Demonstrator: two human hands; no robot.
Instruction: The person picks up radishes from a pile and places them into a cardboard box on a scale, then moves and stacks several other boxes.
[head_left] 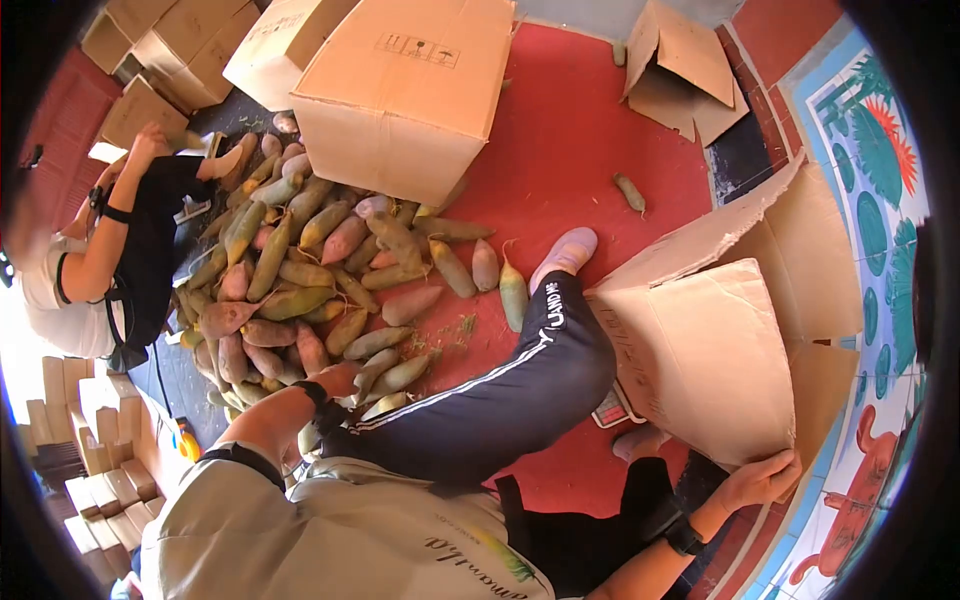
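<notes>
My right hand (765, 480) grips the near edge of an open cardboard box (715, 370), its fingers bent round the flap. The box stands on my right with its flaps spread and its inside mostly hidden. My left hand (342, 380) is low at the near edge of a large heap of radishes (300, 270), some green and some pinkish red. Its fingers are too blended with the heap to show what they hold, if anything. Beside my foot lies a green radish (513, 297).
A large closed carton (400, 110) stands behind the heap. Another person (95, 250) sits at the left. An open carton (680, 70) lies at the back right, near a lone radish (630, 193) on the red floor (570, 130). Part of a scale (610, 412) shows under my box.
</notes>
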